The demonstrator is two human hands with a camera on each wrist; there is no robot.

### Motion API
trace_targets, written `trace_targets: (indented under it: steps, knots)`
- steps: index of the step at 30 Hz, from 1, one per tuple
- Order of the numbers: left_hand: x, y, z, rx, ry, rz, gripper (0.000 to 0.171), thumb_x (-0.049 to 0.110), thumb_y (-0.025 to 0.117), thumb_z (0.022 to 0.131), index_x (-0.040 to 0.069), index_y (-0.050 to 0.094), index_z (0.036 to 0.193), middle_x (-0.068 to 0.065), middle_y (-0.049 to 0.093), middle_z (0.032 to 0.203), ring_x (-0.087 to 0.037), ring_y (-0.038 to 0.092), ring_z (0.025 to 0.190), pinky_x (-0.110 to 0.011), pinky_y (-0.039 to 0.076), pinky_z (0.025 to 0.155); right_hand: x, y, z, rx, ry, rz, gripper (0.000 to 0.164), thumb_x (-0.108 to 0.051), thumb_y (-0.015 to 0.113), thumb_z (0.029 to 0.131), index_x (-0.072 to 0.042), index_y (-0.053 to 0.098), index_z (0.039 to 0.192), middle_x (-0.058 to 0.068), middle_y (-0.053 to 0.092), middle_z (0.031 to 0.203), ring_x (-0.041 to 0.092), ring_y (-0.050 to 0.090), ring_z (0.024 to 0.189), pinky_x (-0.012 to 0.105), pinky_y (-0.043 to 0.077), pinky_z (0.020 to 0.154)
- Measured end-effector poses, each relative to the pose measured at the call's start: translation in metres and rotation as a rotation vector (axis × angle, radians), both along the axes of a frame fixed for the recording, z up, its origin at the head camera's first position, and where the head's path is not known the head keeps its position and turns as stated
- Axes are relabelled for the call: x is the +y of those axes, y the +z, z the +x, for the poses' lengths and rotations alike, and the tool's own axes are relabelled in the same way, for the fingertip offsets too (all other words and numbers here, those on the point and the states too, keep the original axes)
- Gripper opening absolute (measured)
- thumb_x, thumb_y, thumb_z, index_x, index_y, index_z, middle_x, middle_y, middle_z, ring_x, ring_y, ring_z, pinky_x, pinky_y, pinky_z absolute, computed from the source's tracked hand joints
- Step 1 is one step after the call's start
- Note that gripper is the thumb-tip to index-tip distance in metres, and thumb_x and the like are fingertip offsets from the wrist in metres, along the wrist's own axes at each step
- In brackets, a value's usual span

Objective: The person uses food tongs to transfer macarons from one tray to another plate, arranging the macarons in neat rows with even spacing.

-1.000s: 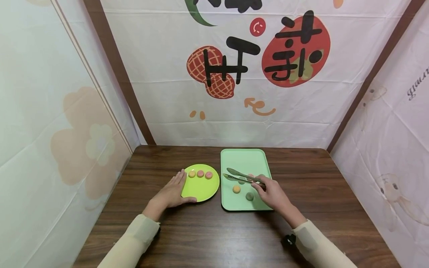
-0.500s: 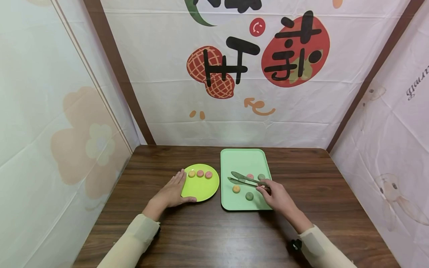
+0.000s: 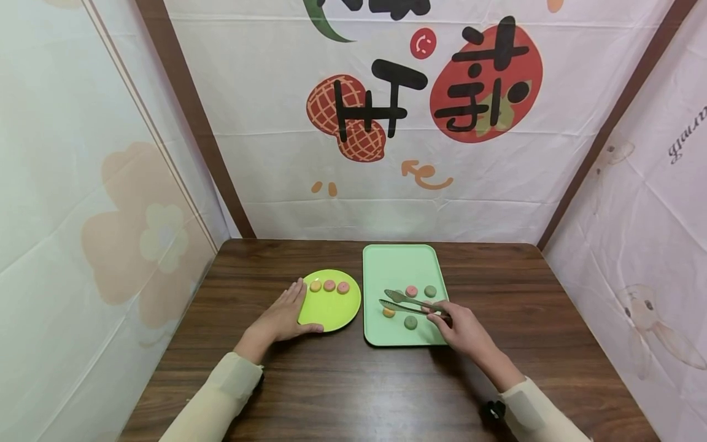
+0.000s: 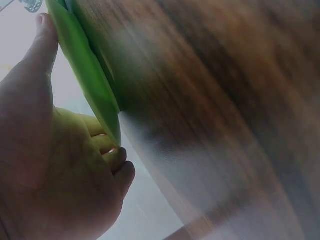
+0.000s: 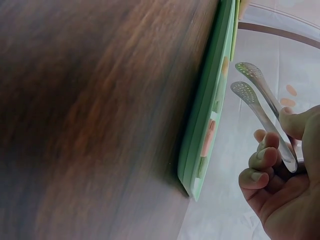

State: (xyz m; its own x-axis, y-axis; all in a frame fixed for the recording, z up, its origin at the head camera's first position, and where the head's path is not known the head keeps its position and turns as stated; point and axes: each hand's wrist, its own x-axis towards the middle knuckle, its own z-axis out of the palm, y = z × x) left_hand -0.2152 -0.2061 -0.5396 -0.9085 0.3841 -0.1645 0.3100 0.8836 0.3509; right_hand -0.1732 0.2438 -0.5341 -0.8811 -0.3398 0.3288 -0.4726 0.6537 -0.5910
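Observation:
My left hand [image 3: 283, 316] rests at the left rim of a lime-green plate [image 3: 331, 313], fingers straight and thumb spread along the near edge. On that plate sit one yellow macaron [image 3: 315, 286] and two pink macarons [image 3: 343, 287] in a row. My right hand [image 3: 464, 331] grips metal tongs [image 3: 396, 296] with perforated ends, held apart above the mint tray [image 3: 394, 264]. Under and around them lie a pink macaron [image 3: 411, 291], a yellow macaron [image 3: 389, 313], green macarons [image 3: 410, 323] and another pink one, some partly covered. Nothing is between the tong tips [image 5: 245, 80].
The plate and tray stand side by side on a dark wooden table [image 3: 331, 380]. A printed white cloth [image 3: 276, 172] hangs behind the table, with more cloth at both sides. Both forearms wear pale sleeves.
My right hand has drawn the tongs a little right and toward the near side over the tray, uncovering macarons behind. The left hand and plate look the same.

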Motion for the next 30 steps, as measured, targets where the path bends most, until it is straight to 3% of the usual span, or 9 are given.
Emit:
trace_targets:
  steps: [4,11,24,30]
  knots:
    - [0.0002,-0.0016,0.0006,-0.002,-0.001,0.005,0.128,0.074,0.071,0.091,-0.012,0.012,0.167,-0.031,0.005,0.176,-0.044,0.011,0.164,-0.056,0.018,0.133,0.0029,-0.0027,0.0019,-0.015,0.012,0.005,0.024,-0.021,0.074,0.105,-0.003,0.077,0.121,0.005,0.080,0.110,0.009,0.074,0.091,0.028,0.061,0.072]
    - [0.0006,-0.0006,0.0006,-0.003,0.001,0.011,0.128,0.073,0.071,0.092,-0.012,0.012,0.167,-0.031,0.005,0.176,-0.044,0.011,0.164,-0.056,0.017,0.133,0.0050,-0.0018,0.0043,-0.025,0.017,0.011,0.013,-0.021,0.076,0.103,-0.009,0.076,0.109,0.001,0.072,0.086,0.001,0.056,0.069,0.025,0.050,0.062]
    - [0.0004,0.0007,-0.0008,-0.002,0.003,0.014,0.129,0.073,0.071,0.091,-0.012,0.012,0.167,-0.031,0.005,0.176,-0.044,0.010,0.164,-0.056,0.017,0.134,0.0065,-0.0024,0.0067,-0.060,0.010,0.020,0.005,-0.020,0.075,0.104,-0.015,0.075,0.106,0.002,0.074,0.090,0.001,0.059,0.072,0.025,0.052,0.063]
    - [0.0008,-0.0004,-0.0005,-0.003,0.004,0.002,0.129,0.074,0.071,0.091,-0.012,0.012,0.167,-0.031,0.005,0.176,-0.044,0.011,0.164,-0.055,0.017,0.134,0.0063,-0.0035,0.0074,-0.068,0.004,0.033,0.008,-0.019,0.075,0.103,-0.013,0.076,0.108,-0.006,0.073,0.094,0.001,0.064,0.079,0.027,0.057,0.067]
